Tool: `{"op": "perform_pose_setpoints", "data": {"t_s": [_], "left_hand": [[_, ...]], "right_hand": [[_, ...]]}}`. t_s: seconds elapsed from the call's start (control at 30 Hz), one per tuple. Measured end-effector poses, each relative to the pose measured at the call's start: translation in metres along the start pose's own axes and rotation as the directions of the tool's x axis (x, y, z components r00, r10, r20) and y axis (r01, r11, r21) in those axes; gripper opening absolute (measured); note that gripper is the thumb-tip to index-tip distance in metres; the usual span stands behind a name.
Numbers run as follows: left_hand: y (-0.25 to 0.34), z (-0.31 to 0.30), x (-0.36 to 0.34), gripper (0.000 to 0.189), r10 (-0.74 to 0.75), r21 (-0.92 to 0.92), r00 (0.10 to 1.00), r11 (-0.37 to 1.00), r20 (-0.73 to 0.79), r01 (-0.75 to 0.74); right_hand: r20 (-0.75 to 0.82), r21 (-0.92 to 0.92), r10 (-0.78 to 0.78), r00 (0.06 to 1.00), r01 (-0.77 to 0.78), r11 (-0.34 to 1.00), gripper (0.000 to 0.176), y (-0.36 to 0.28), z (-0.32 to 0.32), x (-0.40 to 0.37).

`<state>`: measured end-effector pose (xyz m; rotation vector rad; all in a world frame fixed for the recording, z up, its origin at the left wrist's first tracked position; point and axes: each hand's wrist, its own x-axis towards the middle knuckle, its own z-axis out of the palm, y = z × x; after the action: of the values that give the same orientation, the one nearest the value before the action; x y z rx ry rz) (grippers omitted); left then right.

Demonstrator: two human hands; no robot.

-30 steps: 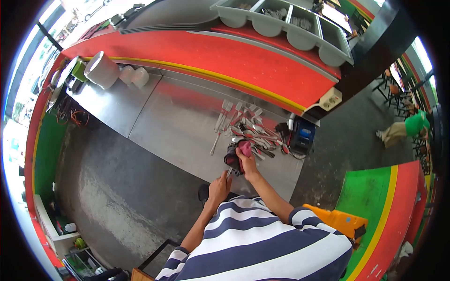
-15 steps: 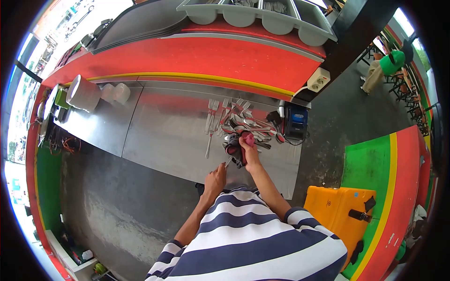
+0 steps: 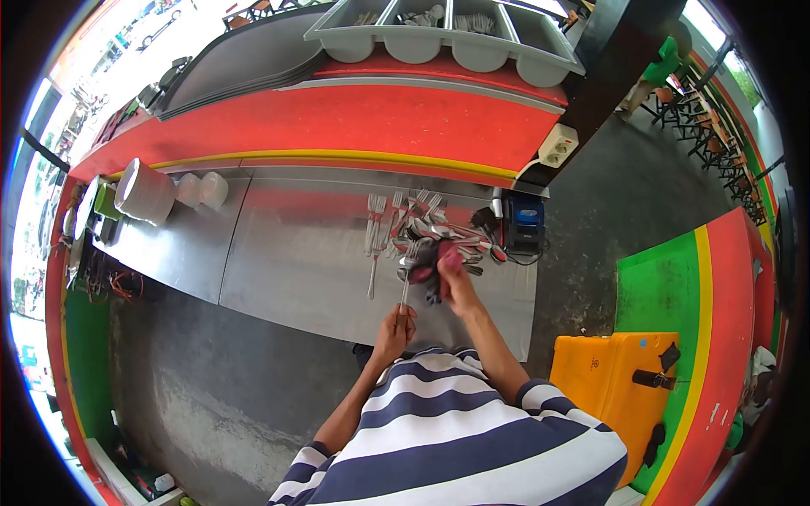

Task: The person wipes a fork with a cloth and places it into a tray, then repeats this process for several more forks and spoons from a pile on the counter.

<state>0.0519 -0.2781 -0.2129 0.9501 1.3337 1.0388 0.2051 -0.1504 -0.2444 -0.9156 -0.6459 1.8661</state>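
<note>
My left hand (image 3: 394, 332), near the counter's front edge, is closed on the handle of a fork (image 3: 405, 293), whose tines point away from me. My right hand (image 3: 456, 288) grips a bunched dark grey and pinkish-red cloth (image 3: 428, 260), right beside the fork's upper part. Just beyond both hands lies a heap of spoons and forks (image 3: 439, 226) on the steel counter, partly covered by the cloth. To its left, several forks (image 3: 375, 215) lie roughly side by side, tines away from me.
A blue-black device (image 3: 525, 226) stands right of the heap. White containers (image 3: 143, 192) are at the counter's left end. Above, a grey cutlery tray (image 3: 426, 38) and stacked dark trays (image 3: 236, 63) rest on the red ledge (image 3: 354, 114). A yellow-orange case (image 3: 599, 371) stands at right.
The fork in my left hand now shows its tines clear of the cloth. My right hand and the cloth have shifted slightly. A person in green in the background has moved farther off.
</note>
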Motion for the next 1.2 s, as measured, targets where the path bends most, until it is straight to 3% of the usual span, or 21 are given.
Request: {"op": "perform_pose_setpoints", "data": {"t_s": [0.07,0.1,0.17,0.3,0.5,0.63,0.87,1.0,1.1,1.2], "left_hand": [[-0.002,0.007,0.007,0.030,-0.021,-0.119,0.994,0.992,0.103,0.034],[-0.005,0.010,0.010,0.031,-0.030,-0.075,0.988,0.996,0.154,0.042],[-0.012,0.016,0.011,0.035,-0.053,0.012,0.967,0.999,0.250,0.052],[-0.007,0.024,0.012,0.039,-0.088,0.029,0.977,0.996,0.192,0.084],[0.006,0.026,0.011,0.042,-0.083,-0.039,0.979,0.995,0.184,0.092],[0.015,0.022,0.005,0.041,-0.091,-0.048,0.977,0.994,0.190,0.102],[0.020,0.011,-0.006,0.041,-0.097,0.028,0.978,0.995,0.183,0.093],[0.027,0.001,-0.012,0.042,-0.101,0.122,0.974,0.990,0.203,0.077],[0.029,-0.012,-0.015,0.041,-0.070,0.171,0.964,0.985,0.256,0.026],[0.025,-0.027,-0.015,0.041,-0.111,0.152,0.954,0.986,0.279,0.070]], "right_hand": [[0.128,-0.210,0.087,0.988,-0.058,0.976,0.036,-0.007,0.004,-0.020],[0.181,-0.316,0.139,0.974,-0.076,0.946,0.035,-0.012,0.009,-0.028],[0.124,-0.331,0.152,0.981,-0.104,0.938,0.032,-0.014,0.014,-0.036],[0.038,-0.259,0.181,0.983,-0.165,0.952,0.030,-0.015,0.010,-0.036],[-0.055,-0.176,-0.012,0.998,0.002,0.984,0.030,-0.008,0.015,-0.027],[-0.046,-0.189,0.055,0.997,-0.063,0.980,0.032,-0.013,0.018,-0.030],[-0.077,-0.266,0.002,0.997,-0.023,0.964,0.036,-0.002,0.013,-0.027],[-0.224,-0.276,-0.083,0.971,0.019,0.961,0.034,0.016,0.005,-0.014],[-0.219,-0.415,-0.191,0.957,0.086,0.906,0.033,0.016,0.007,-0.014],[-0.253,-0.523,-0.393,0.884,0.217,0.825,0.036,0.017,0.025,-0.015]]}}
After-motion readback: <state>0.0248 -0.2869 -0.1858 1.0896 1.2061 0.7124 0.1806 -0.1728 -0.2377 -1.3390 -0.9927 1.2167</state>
